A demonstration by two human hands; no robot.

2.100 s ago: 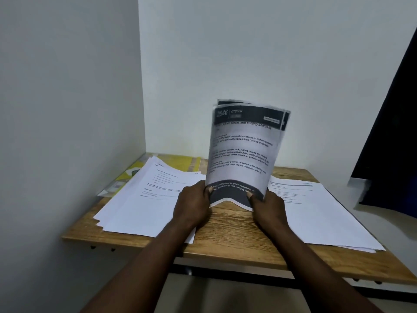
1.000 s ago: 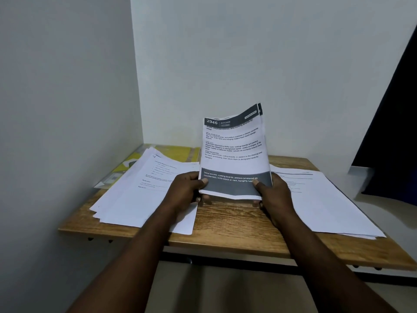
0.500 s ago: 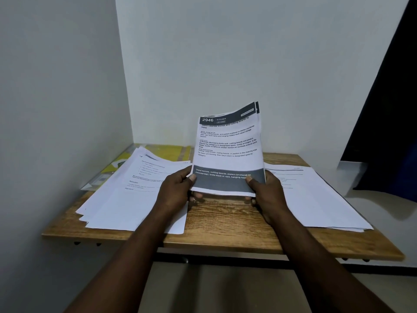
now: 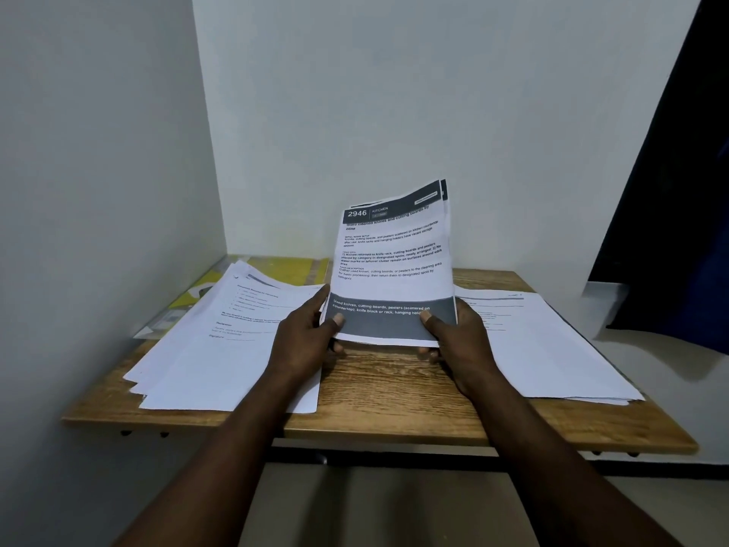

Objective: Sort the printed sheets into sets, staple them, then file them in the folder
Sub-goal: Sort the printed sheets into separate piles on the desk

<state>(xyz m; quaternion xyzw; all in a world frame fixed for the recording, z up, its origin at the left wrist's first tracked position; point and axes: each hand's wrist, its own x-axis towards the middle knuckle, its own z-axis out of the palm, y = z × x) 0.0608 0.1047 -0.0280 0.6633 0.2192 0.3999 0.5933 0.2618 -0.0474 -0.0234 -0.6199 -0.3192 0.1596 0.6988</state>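
Note:
A set of printed sheets (image 4: 390,262) with dark header and footer bands, numbered 2946, stands upright above the middle of the wooden table (image 4: 394,396). My left hand (image 4: 303,337) grips its lower left corner, thumb on the front. My right hand (image 4: 457,337) grips the lower right corner the same way. A fanned pile of white sheets (image 4: 221,341) lies on the left of the table. Another white pile (image 4: 544,345) lies on the right. A yellow folder (image 4: 292,270) in a clear sleeve lies at the back left, partly under the left pile.
The table sits in a corner, with a wall close on the left and another behind. A dark curtain (image 4: 670,191) hangs at the right. The table's front edge is near my forearms.
The curled, bent set of sheets has straightened and now stands lower, its bottom edge near the tabletop. Both hands keep their hold on the lower corners.

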